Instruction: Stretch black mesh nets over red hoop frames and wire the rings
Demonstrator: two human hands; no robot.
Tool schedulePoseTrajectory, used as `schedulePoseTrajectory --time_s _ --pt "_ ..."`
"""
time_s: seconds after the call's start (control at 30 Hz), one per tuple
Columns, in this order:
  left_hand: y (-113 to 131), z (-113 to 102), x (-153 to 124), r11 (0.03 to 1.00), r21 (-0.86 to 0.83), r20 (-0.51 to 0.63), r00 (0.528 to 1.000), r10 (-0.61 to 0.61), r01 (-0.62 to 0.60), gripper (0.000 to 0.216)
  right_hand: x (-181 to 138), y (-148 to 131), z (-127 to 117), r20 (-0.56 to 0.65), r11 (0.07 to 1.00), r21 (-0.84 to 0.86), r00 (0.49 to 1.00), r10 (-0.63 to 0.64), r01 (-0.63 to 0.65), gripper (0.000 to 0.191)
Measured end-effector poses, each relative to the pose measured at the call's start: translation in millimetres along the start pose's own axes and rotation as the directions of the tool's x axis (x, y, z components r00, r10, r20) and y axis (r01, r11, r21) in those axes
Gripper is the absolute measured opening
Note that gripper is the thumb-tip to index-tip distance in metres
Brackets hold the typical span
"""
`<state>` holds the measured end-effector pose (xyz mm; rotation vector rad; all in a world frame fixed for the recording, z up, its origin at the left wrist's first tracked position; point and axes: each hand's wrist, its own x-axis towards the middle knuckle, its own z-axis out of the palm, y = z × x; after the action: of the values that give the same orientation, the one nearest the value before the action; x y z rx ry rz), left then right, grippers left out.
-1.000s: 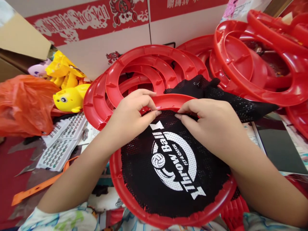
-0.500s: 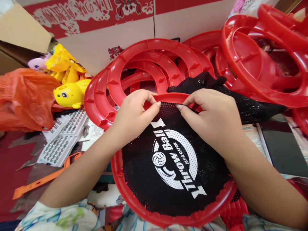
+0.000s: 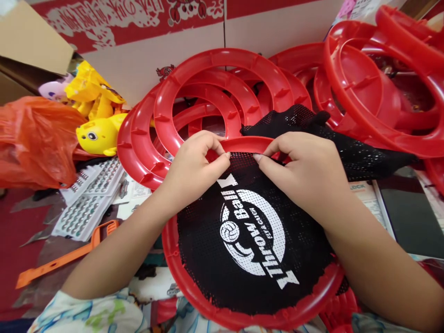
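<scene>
A round black mesh net with white "Throw Ball" print lies across a red plastic ring in front of me. At the far rim, my left hand pinches the net's edge between thumb and fingers. My right hand pinches the same edge a short way to the right, its thumb on the mesh. Between the two hands the net's edge runs straight along the ring's inner side. Around the near side, the mesh edge meets the ring's rim. My forearms cover parts of the ring's left and right sides.
Several red rings are piled behind my hands, with more red plastic parts at right. Loose black mesh lies behind my right hand. Leftward are a yellow toy, an orange bag, bead-filled trays and an orange strip.
Both hands still pinch the net's edge. The edge between them now sits slightly lower, showing more of the ring's far rim. The view has shifted slightly.
</scene>
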<state>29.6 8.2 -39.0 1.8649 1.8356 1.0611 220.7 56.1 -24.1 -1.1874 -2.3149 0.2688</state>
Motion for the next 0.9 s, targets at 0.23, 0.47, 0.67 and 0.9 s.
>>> schedulePoseTrajectory --time_s 0.23,0.47,0.67,0.9 --pt "1.6 -1.4 -0.1 1.000 -0.009 0.022 0.999 -0.024 0.024 0.010 1.9 -2.8 -2.9 0.056 0.999 0.022 0.998 0.041 -0.042 0.015" --pt "0.6 -1.3 1.5 1.000 -0.003 0.027 1.000 -0.010 0.010 0.010 2.9 -2.5 -2.7 0.053 0.998 0.040 0.997 0.053 -0.055 0.016" --pt "1.0 -1.5 1.1 1.000 0.004 0.036 0.999 -0.018 0.018 0.010 5.4 -0.6 2.2 0.030 0.998 -0.011 0.998 0.063 -0.063 0.016" --pt "-0.2 -1.8 1.1 0.998 0.062 0.041 0.999 -0.025 0.023 0.013 8.2 -1.3 6.4 0.002 0.995 -0.062 0.997 0.077 -0.077 0.020"
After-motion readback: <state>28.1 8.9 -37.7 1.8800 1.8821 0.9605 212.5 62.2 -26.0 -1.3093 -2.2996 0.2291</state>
